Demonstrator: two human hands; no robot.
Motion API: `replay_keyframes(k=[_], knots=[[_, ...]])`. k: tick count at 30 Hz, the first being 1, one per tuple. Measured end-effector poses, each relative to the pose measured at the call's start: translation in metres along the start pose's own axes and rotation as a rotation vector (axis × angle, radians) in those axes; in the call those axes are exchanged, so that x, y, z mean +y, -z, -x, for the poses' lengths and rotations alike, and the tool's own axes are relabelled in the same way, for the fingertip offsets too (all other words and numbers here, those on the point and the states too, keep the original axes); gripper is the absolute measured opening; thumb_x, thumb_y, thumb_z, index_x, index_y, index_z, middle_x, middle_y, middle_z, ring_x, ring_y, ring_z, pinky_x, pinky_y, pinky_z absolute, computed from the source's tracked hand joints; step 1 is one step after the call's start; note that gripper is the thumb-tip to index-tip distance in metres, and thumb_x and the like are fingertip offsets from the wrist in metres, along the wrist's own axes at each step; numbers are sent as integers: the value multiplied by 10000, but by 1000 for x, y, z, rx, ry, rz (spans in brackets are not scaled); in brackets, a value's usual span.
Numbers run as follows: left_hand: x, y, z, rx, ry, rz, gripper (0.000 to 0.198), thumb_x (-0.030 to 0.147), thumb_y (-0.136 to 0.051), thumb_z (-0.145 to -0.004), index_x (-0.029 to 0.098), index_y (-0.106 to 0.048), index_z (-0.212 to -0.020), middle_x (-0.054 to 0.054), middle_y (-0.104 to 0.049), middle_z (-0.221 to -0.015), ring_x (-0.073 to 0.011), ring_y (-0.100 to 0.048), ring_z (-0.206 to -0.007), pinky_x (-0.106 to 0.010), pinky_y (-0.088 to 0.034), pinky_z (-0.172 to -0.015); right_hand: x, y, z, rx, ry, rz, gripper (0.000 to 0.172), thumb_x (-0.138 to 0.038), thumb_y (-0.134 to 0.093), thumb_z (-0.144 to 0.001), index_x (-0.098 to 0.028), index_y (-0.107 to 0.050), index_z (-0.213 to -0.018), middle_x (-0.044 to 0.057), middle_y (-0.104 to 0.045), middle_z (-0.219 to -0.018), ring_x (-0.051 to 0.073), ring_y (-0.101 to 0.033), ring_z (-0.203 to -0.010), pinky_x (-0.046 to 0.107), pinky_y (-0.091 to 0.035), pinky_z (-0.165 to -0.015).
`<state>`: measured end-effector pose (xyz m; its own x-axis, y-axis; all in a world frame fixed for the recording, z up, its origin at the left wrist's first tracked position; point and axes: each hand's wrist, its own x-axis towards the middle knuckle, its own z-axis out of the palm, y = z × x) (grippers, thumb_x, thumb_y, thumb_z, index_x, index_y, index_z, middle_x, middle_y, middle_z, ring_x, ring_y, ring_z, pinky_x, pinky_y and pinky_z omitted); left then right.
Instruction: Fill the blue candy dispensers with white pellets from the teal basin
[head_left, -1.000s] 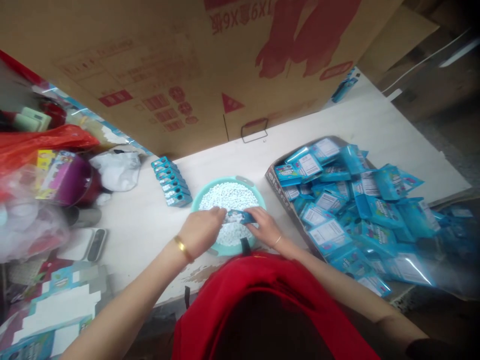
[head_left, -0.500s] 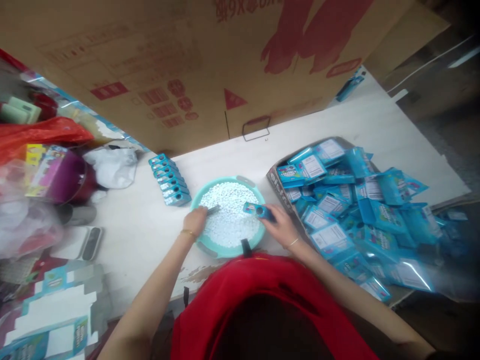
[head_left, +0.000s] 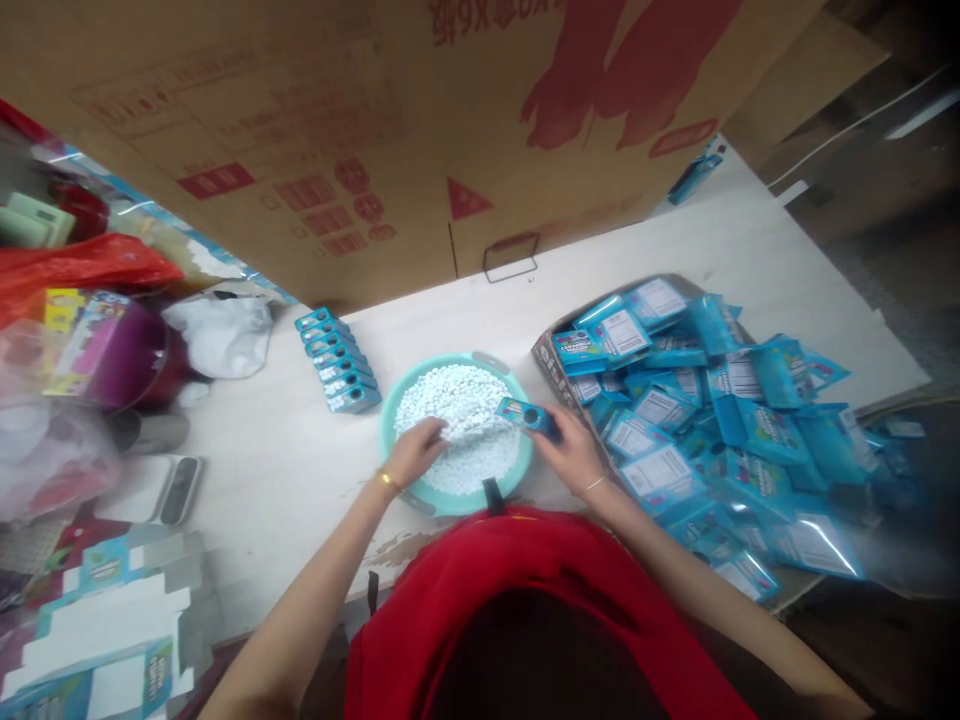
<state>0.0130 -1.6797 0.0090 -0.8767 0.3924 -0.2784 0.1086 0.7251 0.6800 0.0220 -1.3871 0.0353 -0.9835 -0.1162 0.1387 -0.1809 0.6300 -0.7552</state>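
Note:
A round turquoise basin [head_left: 387, 420] full of small white pellets [head_left: 461, 390] stands in front of me. My left hand [head_left: 414, 450] reaches over its left side, fingers closed and pressed into the pellets. A small grey scoop-like tool showed in these fingers a moment ago; the pellets and fingers now hide it. Over the basin's right rim, my right hand [head_left: 571, 450] grips a small blue carton [head_left: 517, 410], tilted, with a dark round hole in its side. Left of the basin stands a row of several like blue cartons [head_left: 337, 362].
On the right, an open box [head_left: 551, 375] overflows with blue cartons [head_left: 664, 410]. A large cardboard box [head_left: 405, 120] walls off the back of the white table [head_left: 270, 520]. Leftward lie a white device [head_left: 154, 488], a white plastic bag [head_left: 225, 335] and flattened cartons [head_left: 105, 630].
My left hand has moved right and inward, digging a furrow in the pellets; the grey tool has gone from sight. The carton in my right hand has shifted slightly right.

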Motion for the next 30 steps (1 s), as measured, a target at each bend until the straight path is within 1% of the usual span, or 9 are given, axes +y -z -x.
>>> replay_keyframes(k=[4,7,13,16,18,21,24,27,30], knots=[[40,54,18,-30,-92,-52,220,265,-474,-886,181,-535,-1080,-48,-609,-926,-150,-556,-771,-282,-448,-727,-2,-18,-4,-82,98,4,306,-248,-558,-846,-204,-536,-1148,110,-625,-1076,268,-572,-1022,445,-487,-894],[75,79,17,-135,-94,-227,185,238,-468,-885,180,-544,-1044,-57,-621,-958,-165,-579,-812,-282,-450,-724,-8,-32,-7,-120,180,-5,334,-197,-545,-831,-186,-531,-1164,121,-620,-1089,275,-555,-1047,454,-485,-907],[142,91,6,-304,36,-708,148,158,-416,-891,145,-548,-956,-92,-619,-942,-206,-621,-772,-295,-454,-619,-22,-41,-7,-172,241,-29,357,-156,-531,-823,-191,-525,-1179,114,-619,-1080,266,-556,-1039,446,-493,-892],[169,90,6,-311,18,-832,232,53,-349,-875,127,-552,-958,-98,-609,-904,-219,-624,-760,-311,-460,-615,-22,-42,-6,-168,244,-51,338,-160,-534,-833,-181,-525,-1171,118,-623,-1076,262,-559,-1040,437,-493,-897],[175,91,8,-298,-19,-852,246,41,-338,-873,130,-556,-943,-95,-604,-888,-231,-618,-782,-327,-463,-635,-18,-43,-5,-159,244,-58,334,-167,-536,-838,-175,-523,-1172,121,-623,-1084,260,-558,-1045,435,-489,-909],[150,93,12,-207,1,-804,209,116,-357,-902,156,-544,-987,-77,-601,-905,-222,-606,-794,-319,-458,-645,-11,-40,-5,-139,222,-46,336,-180,-537,-842,-179,-521,-1177,119,-622,-1095,260,-555,-1054,438,-485,-914],[88,80,10,-122,174,-715,186,229,-389,-919,184,-523,-1040,-74,-594,-988,-210,-604,-840,-297,-456,-654,-4,-31,-5,-83,155,-44,315,-228,-551,-852,-196,-529,-1165,110,-625,-1086,258,-565,-1039,436,-489,-902],[22,40,-2,-225,321,-593,177,200,-403,-894,172,-538,-1006,-106,-586,-1057,-224,-600,-921,-314,-468,-732,1,-19,-7,-26,64,-56,313,-283,-574,-850,-201,-537,-1150,106,-628,-1080,252,-581,-1025,426,-495,-896],[-8,-12,-20,-278,290,-447,209,187,-410,-884,178,-544,-1044,-105,-602,-1111,-216,-579,-1041,-325,-455,-875,0,-7,-9,11,-4,-35,321,-293,-590,-833,-199,-549,-1137,109,-633,-1078,258,-591,-1028,436,-493,-908]])
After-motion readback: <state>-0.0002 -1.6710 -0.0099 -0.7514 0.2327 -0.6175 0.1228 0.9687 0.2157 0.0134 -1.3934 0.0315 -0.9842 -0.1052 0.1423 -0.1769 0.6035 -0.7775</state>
